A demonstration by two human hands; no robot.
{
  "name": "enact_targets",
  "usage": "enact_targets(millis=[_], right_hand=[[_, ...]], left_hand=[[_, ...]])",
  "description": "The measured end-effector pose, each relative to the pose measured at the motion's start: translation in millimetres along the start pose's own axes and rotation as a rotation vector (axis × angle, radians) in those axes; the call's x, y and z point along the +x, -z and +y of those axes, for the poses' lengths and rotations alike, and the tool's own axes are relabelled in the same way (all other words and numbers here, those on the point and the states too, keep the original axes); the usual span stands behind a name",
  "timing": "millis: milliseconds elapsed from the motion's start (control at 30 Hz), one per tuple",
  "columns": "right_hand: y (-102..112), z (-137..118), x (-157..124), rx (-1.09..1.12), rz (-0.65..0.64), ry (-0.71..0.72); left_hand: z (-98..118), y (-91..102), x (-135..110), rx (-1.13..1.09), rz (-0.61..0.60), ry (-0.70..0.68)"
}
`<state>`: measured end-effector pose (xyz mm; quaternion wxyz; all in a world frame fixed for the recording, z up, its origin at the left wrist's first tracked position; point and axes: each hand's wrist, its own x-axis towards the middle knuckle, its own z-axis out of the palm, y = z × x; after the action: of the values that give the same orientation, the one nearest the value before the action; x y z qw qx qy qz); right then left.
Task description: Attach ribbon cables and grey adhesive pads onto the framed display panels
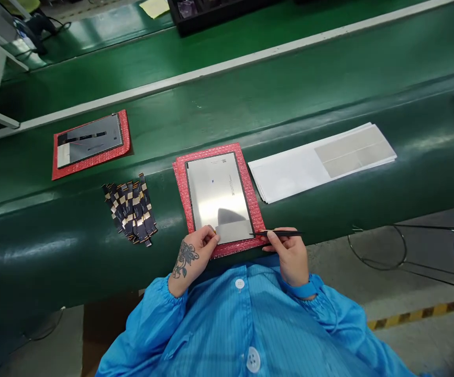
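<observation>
A silver panel (219, 191) lies on a red bubble-wrap sheet (181, 188) on the green belt in front of me. A grey adhesive strip (234, 230) sits along the panel's near edge. My left hand (193, 254) presses its fingertips on the strip's left end. My right hand (289, 254) holds black tweezers (277, 233) whose tip points left at the strip's right end.
A fan of dark flex cables (130, 209) lies left of the panel. A stack of white sheets with grey strips (321, 162) lies to the right. Another panel on red wrap (91, 142) sits further left. A black tray (211, 13) stands beyond the white rail.
</observation>
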<state>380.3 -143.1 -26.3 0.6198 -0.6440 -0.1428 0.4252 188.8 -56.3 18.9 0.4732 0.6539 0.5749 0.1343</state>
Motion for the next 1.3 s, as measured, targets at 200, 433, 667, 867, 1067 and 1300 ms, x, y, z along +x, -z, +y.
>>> enact_targets(millis=[200,433,667,867,1067,1300], right_hand=[[1.7,0.7,-0.4,-0.017,-0.001,-0.021],[1.7,1.0,-0.3,-0.022,-0.005,-0.031],[1.1,-1.4,-0.5,-0.028,-0.005,-0.044],[1.5,-0.9,-0.4,-0.031,0.002,-0.047],[0.8,-0.9,0.1,-0.031,0.008,-0.054],[-0.9,-2.4,-0.6,-0.034,0.009,-0.056]], left_hand=[[2.5,-1.1,-1.2,0.075,0.018,0.005],[-0.2,-3.2,-2.3,0.121,0.026,0.009],[-1.8,-3.6,-2.5,0.147,0.018,-0.003],[-0.7,-4.3,-2.7,0.146,0.029,-0.01],[0.1,-6.3,-4.0,0.198,0.033,-0.037],[0.4,-9.4,-5.3,0.274,0.057,-0.065]])
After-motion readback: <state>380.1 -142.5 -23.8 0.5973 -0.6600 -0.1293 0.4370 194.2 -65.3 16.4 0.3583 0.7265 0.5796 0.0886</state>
